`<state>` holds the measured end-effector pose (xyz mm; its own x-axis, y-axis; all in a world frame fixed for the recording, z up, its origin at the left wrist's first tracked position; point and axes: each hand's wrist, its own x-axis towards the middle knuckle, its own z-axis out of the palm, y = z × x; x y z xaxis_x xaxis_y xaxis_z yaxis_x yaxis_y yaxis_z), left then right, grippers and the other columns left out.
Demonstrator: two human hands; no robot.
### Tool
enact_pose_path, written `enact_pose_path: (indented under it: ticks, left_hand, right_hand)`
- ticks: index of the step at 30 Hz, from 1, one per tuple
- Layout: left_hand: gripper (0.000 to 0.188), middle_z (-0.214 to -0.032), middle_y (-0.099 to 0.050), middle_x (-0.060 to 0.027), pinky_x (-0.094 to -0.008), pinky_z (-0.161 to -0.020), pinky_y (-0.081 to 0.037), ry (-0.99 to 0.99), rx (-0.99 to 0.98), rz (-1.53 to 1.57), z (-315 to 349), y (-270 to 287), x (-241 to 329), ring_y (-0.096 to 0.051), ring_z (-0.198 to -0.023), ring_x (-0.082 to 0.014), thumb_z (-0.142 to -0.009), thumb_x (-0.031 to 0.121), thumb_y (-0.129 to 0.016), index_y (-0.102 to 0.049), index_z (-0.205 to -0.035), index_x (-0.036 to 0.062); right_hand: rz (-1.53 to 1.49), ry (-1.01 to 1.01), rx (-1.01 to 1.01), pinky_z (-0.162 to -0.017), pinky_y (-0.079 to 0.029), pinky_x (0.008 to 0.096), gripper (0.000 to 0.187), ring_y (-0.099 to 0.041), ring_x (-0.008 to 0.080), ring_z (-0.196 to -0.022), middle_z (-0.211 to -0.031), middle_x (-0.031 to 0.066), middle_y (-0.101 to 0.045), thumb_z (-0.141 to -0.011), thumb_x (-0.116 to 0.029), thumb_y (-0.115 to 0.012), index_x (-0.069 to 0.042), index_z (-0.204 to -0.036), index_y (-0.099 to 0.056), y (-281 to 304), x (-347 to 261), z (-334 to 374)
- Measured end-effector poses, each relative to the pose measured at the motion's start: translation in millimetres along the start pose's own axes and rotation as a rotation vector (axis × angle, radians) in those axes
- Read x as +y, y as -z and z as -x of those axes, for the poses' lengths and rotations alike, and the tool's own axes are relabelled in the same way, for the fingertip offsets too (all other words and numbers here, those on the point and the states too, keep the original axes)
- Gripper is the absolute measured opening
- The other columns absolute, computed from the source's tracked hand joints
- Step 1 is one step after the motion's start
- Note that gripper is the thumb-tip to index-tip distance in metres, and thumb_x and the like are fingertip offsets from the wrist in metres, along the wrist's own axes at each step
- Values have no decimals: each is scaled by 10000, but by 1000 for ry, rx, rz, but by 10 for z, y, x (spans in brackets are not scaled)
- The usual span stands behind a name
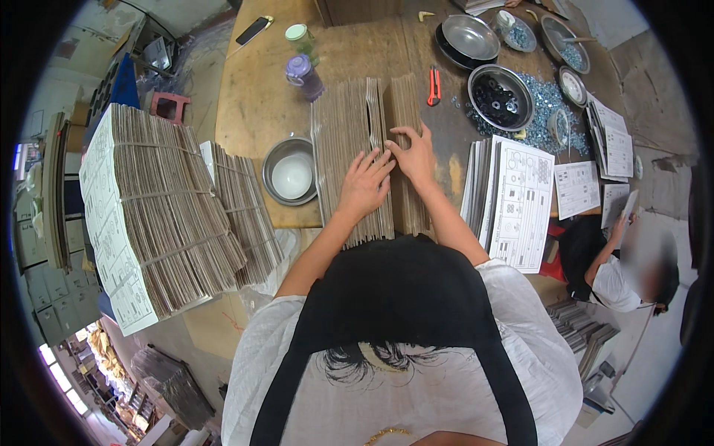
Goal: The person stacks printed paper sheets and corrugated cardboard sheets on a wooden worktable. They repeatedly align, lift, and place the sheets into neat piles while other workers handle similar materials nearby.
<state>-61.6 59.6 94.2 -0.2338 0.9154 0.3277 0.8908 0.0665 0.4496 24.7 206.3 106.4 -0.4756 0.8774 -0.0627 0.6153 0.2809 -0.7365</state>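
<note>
A thick row of brown cardboard sheets (338, 123) stands on edge in front of me on the wooden table. My left hand (364, 184) lies across the sheets' upper edges, fingers stretched out and slightly apart. Close beside it, a second, narrower bundle of cardboard (405, 100) stands to the right, with a gap between the two. Over this bundle is my right hand (416, 154), its thumb and forefinger bent and apart, pointing left toward the gap. I see nothing held in either hand. The undersides of the fingers are partly hidden.
Left of the row are a metal bowl with a white bowl (292, 177) inside and large strapped cardboard stacks (171, 208). Right are a red cutter (434, 87), a bowl of black rings (500, 98), loose bluish pieces (547, 97) and printed sheets (520, 201). Another person (621, 275) sits far right.
</note>
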Motion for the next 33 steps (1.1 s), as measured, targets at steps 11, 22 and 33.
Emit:
enact_pose_path:
  ticks: [11,22,33]
  left_hand:
    - [431,-1449,-568,-86,-500,-1187,-320,9,-21,0,-4,26,16,-470,-1390,-292,-896,156,-641,-639,-1324,104]
    - [483,-1445,-557,-109,-498,-1181,-327,-19,-52,-18,-23,75,42,-466,-1387,-300,-892,152,-649,-590,-1366,77]
    - [483,-1372,-580,-142,-496,-1151,-371,11,44,44,-10,5,1,-512,-1332,-334,-871,122,-668,-572,-1339,51]
  right_hand:
    - [-45,-1,-10,-1010,-475,483,323,-472,407,-1357,-1528,190,-407,-795,-327,-802,-265,-1096,-703,-54,136,-73]
    - [16,-29,-30,-1029,-467,474,342,-462,403,-1364,-1532,198,-393,-802,-324,-794,-253,-1117,-680,-1,12,-38]
    - [-21,32,29,-1038,-472,456,282,-455,414,-1365,-1550,215,-354,-801,-273,-778,-289,-1078,-733,-80,8,-27]
